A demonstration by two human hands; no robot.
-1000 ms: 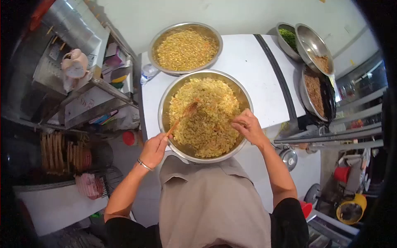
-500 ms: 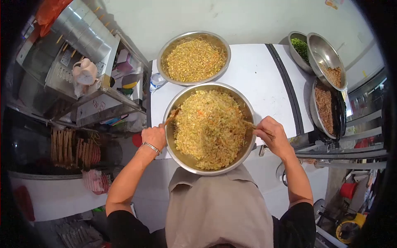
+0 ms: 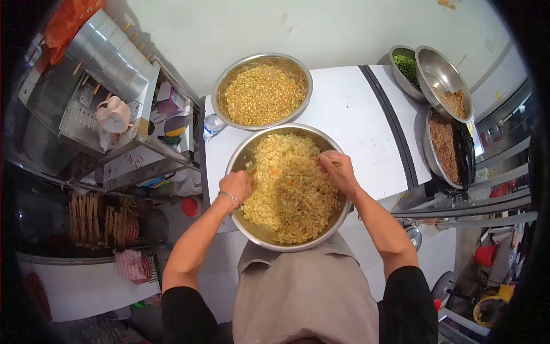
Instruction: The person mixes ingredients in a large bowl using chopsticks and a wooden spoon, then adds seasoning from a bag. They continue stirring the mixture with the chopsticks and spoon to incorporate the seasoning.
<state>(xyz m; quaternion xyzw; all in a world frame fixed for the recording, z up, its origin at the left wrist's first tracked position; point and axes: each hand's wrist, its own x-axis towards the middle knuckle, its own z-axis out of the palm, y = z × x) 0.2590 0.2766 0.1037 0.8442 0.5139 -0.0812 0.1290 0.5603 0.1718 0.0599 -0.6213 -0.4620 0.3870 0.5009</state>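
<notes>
A large steel bowl (image 3: 234, 150) in front of my apron is heaped with a finely chopped, pale yellow filling (image 3: 274, 198) with orange bits. The right side of the heap looks browner and coarser. My right hand (image 3: 339, 171) is closed around a slim wooden utensil over the bowl's right side; its lower end is buried in the filling. Over the left rim, my left hand (image 3: 236, 186) is closed in a fist on a wooden utensil, mostly hidden by the fingers. Its far end cannot be made out.
Behind stands a second steel bowl (image 3: 215, 94) of yellow chopped mix, beside a small plastic packet (image 3: 213, 126). At right are bowls of chopped greens (image 3: 407, 70), brown crumbs (image 3: 452, 102) and brown mince (image 3: 444, 146). A metal shelf (image 3: 154, 150) with a pink clock (image 3: 114, 116) borders the left.
Both hands have moved inward over the bowl, the right one up and left, the left one rightward. The heap has shifted, with more browner filling on the right. The view has tilted slightly.
</notes>
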